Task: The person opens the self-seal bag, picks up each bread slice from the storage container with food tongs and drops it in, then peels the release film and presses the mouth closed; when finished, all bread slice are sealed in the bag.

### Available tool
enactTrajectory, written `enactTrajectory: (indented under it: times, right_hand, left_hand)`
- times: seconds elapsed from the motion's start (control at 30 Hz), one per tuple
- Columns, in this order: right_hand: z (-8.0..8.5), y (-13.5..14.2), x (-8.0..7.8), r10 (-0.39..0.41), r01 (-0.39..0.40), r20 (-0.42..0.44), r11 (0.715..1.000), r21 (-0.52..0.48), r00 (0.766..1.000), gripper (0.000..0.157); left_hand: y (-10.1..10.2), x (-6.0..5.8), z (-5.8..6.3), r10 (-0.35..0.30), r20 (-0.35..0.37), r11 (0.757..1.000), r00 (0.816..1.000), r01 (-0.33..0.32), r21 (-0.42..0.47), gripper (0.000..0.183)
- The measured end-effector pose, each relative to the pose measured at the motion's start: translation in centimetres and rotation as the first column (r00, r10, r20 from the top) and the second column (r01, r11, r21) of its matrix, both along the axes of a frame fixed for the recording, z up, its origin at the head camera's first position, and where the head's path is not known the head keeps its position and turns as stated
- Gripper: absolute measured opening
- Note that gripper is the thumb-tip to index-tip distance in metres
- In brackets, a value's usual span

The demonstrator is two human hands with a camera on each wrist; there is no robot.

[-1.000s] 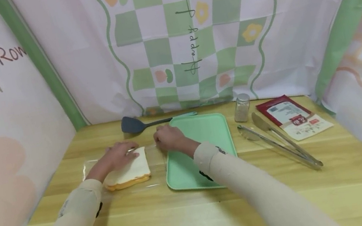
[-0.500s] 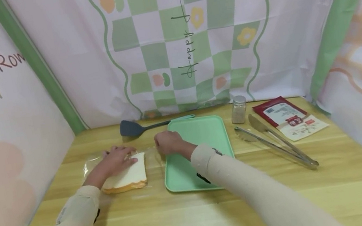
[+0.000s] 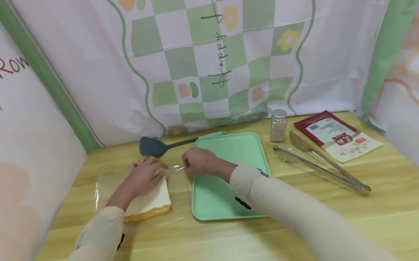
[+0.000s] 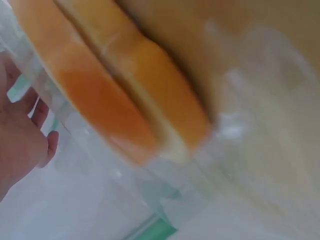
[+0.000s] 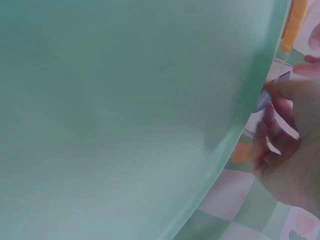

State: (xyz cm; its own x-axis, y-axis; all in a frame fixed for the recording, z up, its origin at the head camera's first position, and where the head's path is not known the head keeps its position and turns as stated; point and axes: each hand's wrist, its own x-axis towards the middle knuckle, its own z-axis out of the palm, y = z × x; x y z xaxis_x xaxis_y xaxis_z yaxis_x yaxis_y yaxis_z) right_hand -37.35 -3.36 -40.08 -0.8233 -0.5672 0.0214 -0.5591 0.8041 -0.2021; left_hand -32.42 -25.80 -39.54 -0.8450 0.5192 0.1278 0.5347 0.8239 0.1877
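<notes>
Stacked bread slices [image 3: 151, 202] lie inside a clear plastic bag [image 3: 179, 200] left of centre in the head view. My left hand [image 3: 140, 179] lies over the bread's far part, fingers loosely bent and covering some of it. The left wrist view shows the brown crusts [image 4: 105, 100] close up through the film, with part of the left hand [image 4: 22, 130] at the side. My right hand [image 3: 200, 162] pinches the bag's right edge above the left rim of the green tray [image 3: 225, 201]. In the right wrist view, the right hand's thumb and fingers [image 5: 280, 90] meet at the film.
Behind the bag and tray lies a dark spatula [image 3: 151, 146] with a pale green handle end. To the tray's right are a lidded glass jar [image 3: 277, 126], metal tongs [image 3: 336, 169] and a red and white food packet [image 3: 339, 136]. Printed curtains [image 3: 100, 75] enclose the wooden table [image 3: 222, 257].
My left hand has shifted right and away, towards the bread's far right corner. The right hand keeps its pinch on the bag and has moved slightly; the film between the hands looks tauter.
</notes>
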Motion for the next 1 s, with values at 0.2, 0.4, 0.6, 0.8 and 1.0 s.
enactTrajectory:
  times: [0.2, 0.4, 0.6, 0.8, 1.0]
  right_hand:
    - [0.1, -0.4, 0.3, 0.103, -0.106, 0.077, 0.994, 0.029, 0.992, 0.023]
    - [-0.2, -0.8, 0.5, 0.032, -0.044, 0.103, 0.993, 0.111, 0.994, 0.038]
    - [-0.9, -0.8, 0.1, 0.059, -0.072, 0.078, 0.983, 0.17, 0.995, 0.027]
    - [-1.2, -0.7, -0.5, 0.07, -0.084, 0.089, 0.98, 0.178, 0.994, 0.021]
    - [-0.6, -0.6, -0.7, 0.057, -0.086, 0.162, 0.98, 0.181, 0.985, 0.042]
  left_hand:
    - [1.5, -0.9, 0.3, 0.001, -0.023, 0.996, 1.0, -0.003, -0.087, 0.015]
    - [2.9, -1.3, 0.2, -0.017, -0.035, 0.99, 0.999, 0.012, -0.144, 0.022]
    - [4.2, -1.5, 0.2, 0.005, -0.044, 0.967, 0.999, -0.016, -0.253, 0.028]
    - [4.6, -1.5, 0.4, 0.059, -0.012, 0.949, 0.998, -0.06, -0.31, 0.03]
    - [4.5, -1.6, 0.1, 0.075, -0.011, 0.934, 0.997, -0.075, -0.349, 0.031]
